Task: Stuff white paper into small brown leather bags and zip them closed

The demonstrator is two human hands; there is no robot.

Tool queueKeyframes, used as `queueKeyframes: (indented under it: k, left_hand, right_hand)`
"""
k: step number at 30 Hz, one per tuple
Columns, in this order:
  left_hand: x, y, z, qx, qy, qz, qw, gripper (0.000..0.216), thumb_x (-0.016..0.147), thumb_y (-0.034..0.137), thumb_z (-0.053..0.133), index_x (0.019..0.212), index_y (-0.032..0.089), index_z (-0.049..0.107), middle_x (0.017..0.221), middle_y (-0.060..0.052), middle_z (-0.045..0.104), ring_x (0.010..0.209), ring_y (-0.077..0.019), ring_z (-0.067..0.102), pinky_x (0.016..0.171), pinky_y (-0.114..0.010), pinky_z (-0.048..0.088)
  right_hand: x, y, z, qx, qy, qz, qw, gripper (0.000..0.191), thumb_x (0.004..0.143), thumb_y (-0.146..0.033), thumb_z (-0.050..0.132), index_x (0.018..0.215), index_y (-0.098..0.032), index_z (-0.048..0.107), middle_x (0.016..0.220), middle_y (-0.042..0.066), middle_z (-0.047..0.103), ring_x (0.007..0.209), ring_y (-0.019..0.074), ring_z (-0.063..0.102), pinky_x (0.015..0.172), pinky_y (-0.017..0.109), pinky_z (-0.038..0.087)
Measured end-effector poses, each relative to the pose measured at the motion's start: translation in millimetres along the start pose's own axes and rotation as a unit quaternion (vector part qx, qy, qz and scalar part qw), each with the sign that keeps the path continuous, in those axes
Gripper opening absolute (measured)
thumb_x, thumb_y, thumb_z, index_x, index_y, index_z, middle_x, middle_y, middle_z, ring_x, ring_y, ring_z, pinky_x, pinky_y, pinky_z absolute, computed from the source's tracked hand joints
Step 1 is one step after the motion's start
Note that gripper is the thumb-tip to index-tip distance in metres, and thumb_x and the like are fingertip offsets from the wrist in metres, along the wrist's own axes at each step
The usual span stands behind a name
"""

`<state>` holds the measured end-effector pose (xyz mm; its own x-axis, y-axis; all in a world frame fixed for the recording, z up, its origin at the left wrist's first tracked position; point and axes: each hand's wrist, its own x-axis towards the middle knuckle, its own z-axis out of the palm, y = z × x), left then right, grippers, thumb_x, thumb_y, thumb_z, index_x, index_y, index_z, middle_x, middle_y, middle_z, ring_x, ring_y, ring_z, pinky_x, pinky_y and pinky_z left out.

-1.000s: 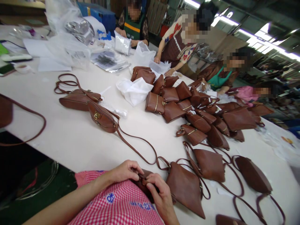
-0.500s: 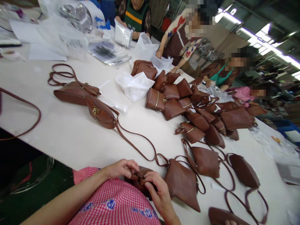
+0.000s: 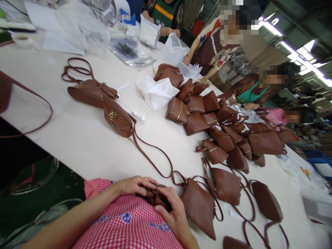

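Both my hands are close together at the table's near edge, in front of a red checked apron [image 3: 121, 224]. Between them is a brown leather handbag [image 3: 153, 197], mostly covered by the fingers. My left hand [image 3: 138, 186] curls over its left side, thumb below. My right hand [image 3: 173, 207] grips its right side, fingers over the top and thumb underneath. Just right of my right hand lies a flat brown bag [image 3: 199, 207] with a thin strap. Farther forward rest a brown bag with a gold clasp [image 3: 118, 117] and another brown bag [image 3: 90, 92].
A large pile of brown bags [image 3: 220, 135] covers the middle right of the white table [image 3: 85, 145]. White tissue [image 3: 158, 92] and plastic wrapping [image 3: 132, 52] lie farther back. Several co-workers stand along the far side. Loose straps [image 3: 153, 155] loop across the table.
The view has shifted slightly, so the far table items appear farther right. My fingers have moved from pinching the bag's strap or top part to lying around its sides.
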<state>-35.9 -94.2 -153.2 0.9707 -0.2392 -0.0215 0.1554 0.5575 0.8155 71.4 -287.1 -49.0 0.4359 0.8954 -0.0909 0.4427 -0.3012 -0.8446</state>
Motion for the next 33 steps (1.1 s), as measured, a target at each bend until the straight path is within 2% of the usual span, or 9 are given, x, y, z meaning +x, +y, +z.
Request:
queueKeyframes:
  k: [3, 7, 12, 17, 21, 24, 29, 33]
  left_hand:
    - [3.0, 0.0, -0.7, -0.006, 0.014, -0.009, 1.000, 0.035, 0.074, 0.031, 0.078, 0.109, 0.032, 0.074, 0.132, -0.004, 0.058, 0.123, -0.0276, 0.052, 0.104, -0.040, 0.042]
    - [11.2, 1.5, 1.3, -0.010, -0.013, -0.014, 1.000, 0.034, 0.075, 0.030, 0.078, 0.109, 0.030, 0.074, 0.132, -0.004, 0.058, 0.123, -0.0283, 0.052, 0.103, -0.040, 0.042]
    - [18.1, -5.4, 5.3, -0.072, -0.029, -0.028, 0.997, 0.033, 0.075, 0.024, 0.076, 0.108, 0.030, 0.074, 0.138, -0.004, 0.053, 0.126, -0.0293, 0.050, 0.103, -0.042, 0.042]
    - [19.7, -11.2, 2.7, -0.108, -0.023, -0.031, 0.993, 0.035, 0.072, 0.024, 0.077, 0.107, 0.027, 0.075, 0.137, -0.005, 0.051, 0.124, -0.0296, 0.051, 0.102, -0.041, 0.042]
    - [23.2, -9.9, 0.4, -0.081, -0.032, -0.024, 0.996, 0.036, 0.069, 0.028, 0.080, 0.104, 0.027, 0.075, 0.132, -0.005, 0.054, 0.126, -0.0307, 0.047, 0.103, -0.043, 0.040]
    - [27.6, -7.0, 4.0, -0.044, -0.020, -0.006, 0.999, 0.035, 0.066, 0.031, 0.083, 0.099, 0.024, 0.073, 0.123, -0.004, 0.056, 0.120, -0.0279, 0.049, 0.104, -0.042, 0.038]
    - [30.0, 1.1, 16.5, 0.007, 0.033, -0.004, 0.999, 0.035, 0.066, 0.029, 0.080, 0.094, 0.021, 0.062, 0.104, -0.001, 0.054, 0.099, -0.0196, 0.052, 0.086, -0.031, 0.044]
    - [25.1, 11.5, 29.2, 0.091, 0.070, -0.025, 0.993, 0.027, 0.068, 0.019, 0.069, 0.094, 0.021, 0.058, 0.089, 0.003, 0.049, 0.079, -0.0139, 0.047, 0.068, -0.024, 0.039]
  right_hand:
    - [0.8, -0.2, 3.0, -0.026, -0.001, 0.019, 0.999, 0.044, 0.083, -0.017, 0.066, 0.124, -0.031, 0.058, 0.101, 0.003, 0.061, 0.096, 0.0216, 0.059, 0.085, 0.034, 0.049]
    - [-1.7, -3.0, 8.1, -0.031, 0.043, 0.009, 0.999, 0.039, 0.078, -0.008, 0.063, 0.112, -0.029, 0.064, 0.094, 0.002, 0.058, 0.090, 0.0201, 0.058, 0.080, 0.031, 0.049]
    - [1.0, -5.6, 12.6, -0.047, 0.084, 0.007, 0.995, 0.033, 0.074, -0.001, 0.057, 0.095, -0.025, 0.065, 0.089, 0.002, 0.057, 0.088, 0.0186, 0.057, 0.078, 0.030, 0.048]
    - [4.7, -0.6, 12.0, -0.041, 0.090, 0.000, 0.995, 0.033, 0.074, -0.001, 0.057, 0.094, -0.025, 0.067, 0.087, 0.002, 0.058, 0.085, 0.0180, 0.058, 0.075, 0.029, 0.049]
    - [0.7, 3.4, 7.4, -0.021, 0.076, 0.007, 0.997, 0.034, 0.075, -0.004, 0.062, 0.100, -0.026, 0.068, 0.090, 0.002, 0.060, 0.086, 0.0181, 0.059, 0.076, 0.029, 0.049]
    - [-1.4, 6.0, 5.1, -0.007, 0.067, 0.016, 0.998, 0.033, 0.076, -0.006, 0.065, 0.102, -0.027, 0.069, 0.091, 0.002, 0.061, 0.087, 0.0182, 0.060, 0.077, 0.029, 0.050]
    - [0.1, 12.6, 8.2, 0.008, 0.066, -0.002, 0.998, 0.036, 0.078, -0.006, 0.064, 0.107, -0.028, 0.068, 0.096, 0.003, 0.062, 0.092, 0.0190, 0.060, 0.081, 0.032, 0.050]
    - [-0.7, 10.7, 5.6, 0.001, 0.045, 0.002, 0.999, 0.037, 0.078, -0.008, 0.066, 0.110, -0.027, 0.067, 0.097, 0.004, 0.063, 0.093, 0.0202, 0.060, 0.082, 0.034, 0.050]
